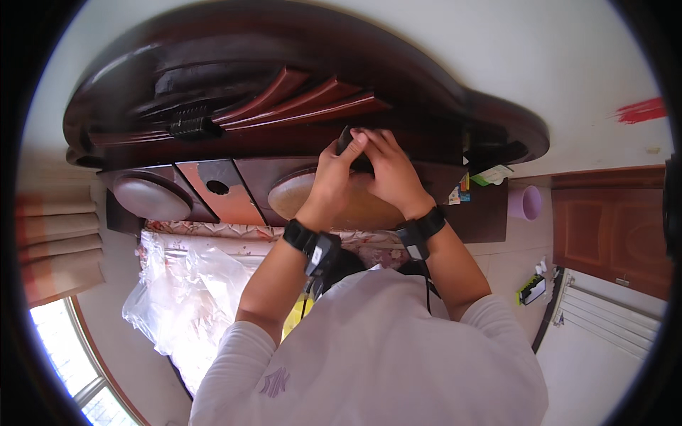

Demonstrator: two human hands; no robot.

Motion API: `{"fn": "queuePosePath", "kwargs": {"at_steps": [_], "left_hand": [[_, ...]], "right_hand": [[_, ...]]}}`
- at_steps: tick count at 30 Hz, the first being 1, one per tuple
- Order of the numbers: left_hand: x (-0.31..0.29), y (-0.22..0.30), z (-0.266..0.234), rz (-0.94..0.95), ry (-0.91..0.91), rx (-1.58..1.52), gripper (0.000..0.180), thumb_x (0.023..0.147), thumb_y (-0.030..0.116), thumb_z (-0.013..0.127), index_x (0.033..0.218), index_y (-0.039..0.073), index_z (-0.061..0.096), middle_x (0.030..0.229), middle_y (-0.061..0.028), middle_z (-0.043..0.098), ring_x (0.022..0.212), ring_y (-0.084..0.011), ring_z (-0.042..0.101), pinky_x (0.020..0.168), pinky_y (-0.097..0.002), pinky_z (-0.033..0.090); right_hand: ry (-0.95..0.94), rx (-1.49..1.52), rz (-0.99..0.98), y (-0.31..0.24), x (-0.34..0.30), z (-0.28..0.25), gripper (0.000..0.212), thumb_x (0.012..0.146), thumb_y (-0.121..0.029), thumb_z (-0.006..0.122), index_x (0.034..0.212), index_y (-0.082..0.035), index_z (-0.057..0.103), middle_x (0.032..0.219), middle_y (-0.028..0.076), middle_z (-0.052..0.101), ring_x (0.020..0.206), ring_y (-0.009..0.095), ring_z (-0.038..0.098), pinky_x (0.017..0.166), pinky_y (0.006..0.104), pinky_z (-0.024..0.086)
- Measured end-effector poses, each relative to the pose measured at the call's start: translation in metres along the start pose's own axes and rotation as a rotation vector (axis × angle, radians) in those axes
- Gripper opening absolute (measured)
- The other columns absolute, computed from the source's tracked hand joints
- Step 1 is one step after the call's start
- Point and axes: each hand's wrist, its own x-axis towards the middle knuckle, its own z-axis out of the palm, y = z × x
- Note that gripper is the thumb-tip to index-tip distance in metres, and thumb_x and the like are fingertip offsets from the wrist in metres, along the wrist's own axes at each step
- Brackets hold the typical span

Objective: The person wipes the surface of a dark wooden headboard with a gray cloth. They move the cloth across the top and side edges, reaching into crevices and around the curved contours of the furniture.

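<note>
Window (64,348): bright panes at the near left edge, beside folded striped curtains (53,241).
Plastic sheet (177,291): clear and crumpled, lying over a floral bed cover, left of the person's arms.
Headboard (284,92): dark carved wood with fanned slats, curving across the far side of the view; two padded oval panels sit in its lower part.
Left hand (334,177): raised to the headboard's middle, fingers bent and closed on the left side of a small dark object (346,140); a black band circles the wrist.
Small dark object: pinched between both hands against the wood, only its upper end showing, too covered to name; its long axis appears to run near to far.
Right hand (389,174): pressed against the left one, fingers laid over the object's right side; also banded at the wrist.
Key relation: the object lies straight ahead at the fingertips, between the two hands; the left thumb and forefinger are closest to its exposed end.
Lilac cup (524,203): on the dark side shelf to the right, well apart from the hands.
Radiator (604,312): white, at the near right.
</note>
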Motion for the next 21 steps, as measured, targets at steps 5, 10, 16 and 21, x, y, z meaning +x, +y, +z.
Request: {"fn": "queuePosePath", "kwargs": {"at_steps": [5, 10, 16, 21], "left_hand": [[0.046, -0.037, -0.010, -0.176, -0.013, -0.465, 0.026, 0.108, 0.024, 0.069, 0.124, 0.004, 0.066, 0.117, -0.0099, 0.073, 0.114, -0.0242, 0.068, 0.093, -0.0384, 0.057], [0.080, -0.065, 0.014, -0.216, 0.054, -0.666, 0.022, 0.113, 0.019, 0.060, 0.127, 0.003, 0.062, 0.123, -0.0113, 0.069, 0.116, -0.0282, 0.067, 0.097, -0.0460, 0.063], [0.088, -0.087, 0.033, -0.191, 0.192, -0.803, 0.018, 0.111, 0.012, 0.062, 0.126, 0.003, 0.059, 0.126, -0.0130, 0.067, 0.118, -0.0297, 0.066, 0.109, -0.0515, 0.059], [0.095, -0.089, 0.031, -0.081, 0.102, -0.804, 0.018, 0.104, 0.000, 0.068, 0.121, 0.003, 0.063, 0.124, -0.0118, 0.068, 0.119, -0.0291, 0.065, 0.118, -0.0507, 0.051]], "right_hand": [[0.334, 0.055, 0.151, 0.020, -0.033, 0.005, 0.089, 0.086, -0.014, 0.084, 0.163, -0.002, 0.042, 0.161, 0.020, 0.051, 0.147, 0.038, 0.049, 0.122, 0.0475, 0.042], [0.413, 1.905, 1.014, 0.051, -0.042, 0.006, 0.054, 0.104, -0.044, 0.069, 0.139, -0.006, 0.055, 0.134, 0.022, 0.064, 0.133, 0.038, 0.060, 0.120, 0.0496, 0.046], [0.675, 1.262, 0.884, 0.061, -0.004, -0.004, 0.024, 0.103, -0.021, 0.069, 0.119, -0.005, 0.063, 0.124, 0.012, 0.071, 0.118, 0.032, 0.070, 0.108, 0.0522, 0.056], [0.769, 1.206, 0.945, 0.052, 0.017, -0.011, 0.017, 0.101, -0.005, 0.071, 0.117, -0.004, 0.065, 0.117, 0.009, 0.072, 0.110, 0.027, 0.074, 0.102, 0.0463, 0.062]]}}
